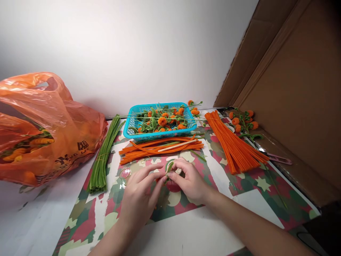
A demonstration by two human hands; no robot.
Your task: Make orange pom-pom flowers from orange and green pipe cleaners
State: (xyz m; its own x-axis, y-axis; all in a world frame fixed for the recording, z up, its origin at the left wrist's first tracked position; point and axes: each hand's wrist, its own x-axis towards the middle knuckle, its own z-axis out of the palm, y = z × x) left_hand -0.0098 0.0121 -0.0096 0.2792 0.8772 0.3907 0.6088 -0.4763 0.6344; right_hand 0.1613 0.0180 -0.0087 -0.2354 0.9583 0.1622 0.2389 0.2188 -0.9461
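Left hand (141,187), right hand (191,182), both pinching, probably green stem (169,166)

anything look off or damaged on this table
Yes: ragged white strips interrupt the patterned table cover in at least two places, as if torn. Also, the orange stems in front of the blue basket lie loosely jumbled.

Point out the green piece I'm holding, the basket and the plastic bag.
Green piece (169,167): head view, its upper part.
Basket (160,134): head view, front rim.
Plastic bag (62,124): head view, crinkled side.
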